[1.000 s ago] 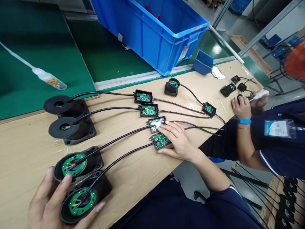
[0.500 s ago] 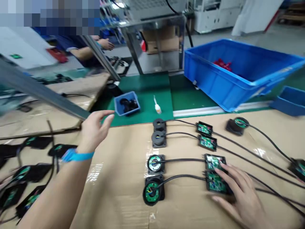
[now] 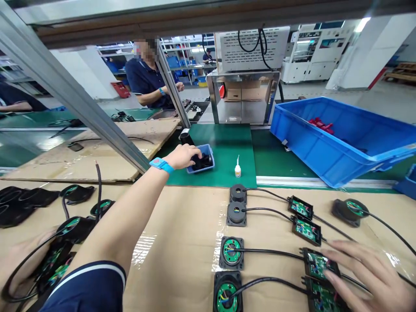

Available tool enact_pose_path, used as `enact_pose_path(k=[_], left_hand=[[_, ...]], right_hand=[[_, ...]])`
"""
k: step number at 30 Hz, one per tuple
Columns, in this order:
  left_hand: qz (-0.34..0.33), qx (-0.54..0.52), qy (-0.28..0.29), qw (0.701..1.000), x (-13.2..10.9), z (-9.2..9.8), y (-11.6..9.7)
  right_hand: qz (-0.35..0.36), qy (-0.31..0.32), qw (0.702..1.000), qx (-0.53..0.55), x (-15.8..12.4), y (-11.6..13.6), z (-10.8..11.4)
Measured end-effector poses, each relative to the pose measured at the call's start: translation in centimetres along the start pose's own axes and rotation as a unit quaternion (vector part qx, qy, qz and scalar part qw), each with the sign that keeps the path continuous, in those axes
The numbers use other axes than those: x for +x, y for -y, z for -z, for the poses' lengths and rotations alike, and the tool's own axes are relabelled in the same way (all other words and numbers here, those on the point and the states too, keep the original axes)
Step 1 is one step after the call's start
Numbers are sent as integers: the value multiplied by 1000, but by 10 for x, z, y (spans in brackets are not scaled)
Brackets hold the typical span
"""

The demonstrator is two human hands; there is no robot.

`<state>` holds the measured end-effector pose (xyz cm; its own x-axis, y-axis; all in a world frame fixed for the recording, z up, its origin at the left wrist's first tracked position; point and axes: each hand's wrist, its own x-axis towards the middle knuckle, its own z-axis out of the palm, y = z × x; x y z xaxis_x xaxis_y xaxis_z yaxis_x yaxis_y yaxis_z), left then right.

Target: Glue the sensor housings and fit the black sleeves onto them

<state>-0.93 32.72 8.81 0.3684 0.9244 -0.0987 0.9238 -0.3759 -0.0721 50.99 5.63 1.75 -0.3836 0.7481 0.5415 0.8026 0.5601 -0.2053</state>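
Note:
My left hand point(image 3: 184, 157), a blue band on its wrist, reaches over a small blue bin point(image 3: 212, 164). Its fingers are apart and curve down at the black parts point(image 3: 205, 162) inside; the fingertips are partly hidden. My right hand point(image 3: 367, 271) is open, fingers spread, over the right side of two black cases with green circuit boards, the upper case point(image 3: 316, 263) and the lower case point(image 3: 321, 297). Black cables join these to round black housings, one point(image 3: 232, 252) showing a ring-shaped green board, the other point(image 3: 226, 297) below it.
Two capped housings point(image 3: 236, 212) with cased boards point(image 3: 305, 229) lie farther back. A small white bottle point(image 3: 238, 170) stands on the green mat. A large blue crate point(image 3: 305, 138) sits at right. Another person's hand point(image 3: 22, 260) is among parts at left; a metal post point(image 3: 97, 115) slants nearby.
My left hand has moved forward and right, from beside the small blue bin to over its black parts. My right hand stays near the circuit boards, now slightly farther right of them. The view has tilted up.

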Motion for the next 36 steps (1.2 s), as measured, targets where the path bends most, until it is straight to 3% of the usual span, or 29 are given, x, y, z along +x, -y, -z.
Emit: enact_pose_path(k=[4, 9, 14, 17, 20, 23, 25, 27, 32, 36], left_hand=[[-54, -3, 46, 997, 8, -1, 9], [-87, -12, 78, 993, 19, -2, 12], [-87, -24, 79, 993, 21, -2, 12], [-73, -59, 52, 994, 15, 7, 11], [-42, -120, -15, 992, -3, 25, 6], [-7, -211, -60, 976, -39, 38, -13], [-3, -289, -33, 957, -72, 31, -35], [-14, -368, 23, 930, -109, 11, -63], [5, -478, 113, 871, -189, -55, -125], [81, -465, 69, 879, -222, -82, -149]], right_hand=[[-15, 34, 995, 93, 98, 3, -21], [-96, 121, 967, 203, 195, 2, -94], [-161, 166, 951, 205, 241, 5, -163], [-190, 194, 939, 209, 256, 10, -184], [-198, 216, 929, 228, 270, 15, -192], [-199, 218, 920, 260, 281, 21, -190], [-201, 197, 916, 287, 279, 25, -180], [-204, 164, 911, 320, 267, 31, -162], [-211, 123, 883, 400, 194, 57, -90], [-247, 118, 851, 448, 123, 78, -45]])
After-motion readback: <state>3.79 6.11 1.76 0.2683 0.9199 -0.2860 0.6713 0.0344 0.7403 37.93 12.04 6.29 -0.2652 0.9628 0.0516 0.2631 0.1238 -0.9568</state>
